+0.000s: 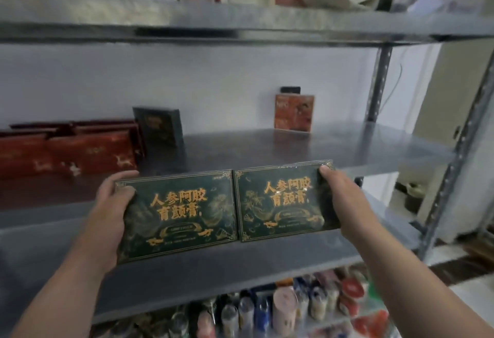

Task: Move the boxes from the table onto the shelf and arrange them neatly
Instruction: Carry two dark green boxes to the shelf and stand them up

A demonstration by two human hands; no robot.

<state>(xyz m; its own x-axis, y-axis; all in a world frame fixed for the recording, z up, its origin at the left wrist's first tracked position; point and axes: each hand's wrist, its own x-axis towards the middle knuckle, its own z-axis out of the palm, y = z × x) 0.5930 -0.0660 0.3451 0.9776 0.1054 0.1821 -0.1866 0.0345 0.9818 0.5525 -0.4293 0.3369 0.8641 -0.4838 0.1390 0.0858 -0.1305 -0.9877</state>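
I am holding two green boxes side by side, touching each other. My left hand (113, 204) grips the left green box (177, 214) and my right hand (344, 198) grips the right green box (283, 198). They are up in front of the middle shelf (294, 145), not set down yet. On that shelf I see red boxes (66, 153), a dark box (159, 126) and an orange box (294, 112). I cannot see the counter, so I cannot tell how many boxes are left.
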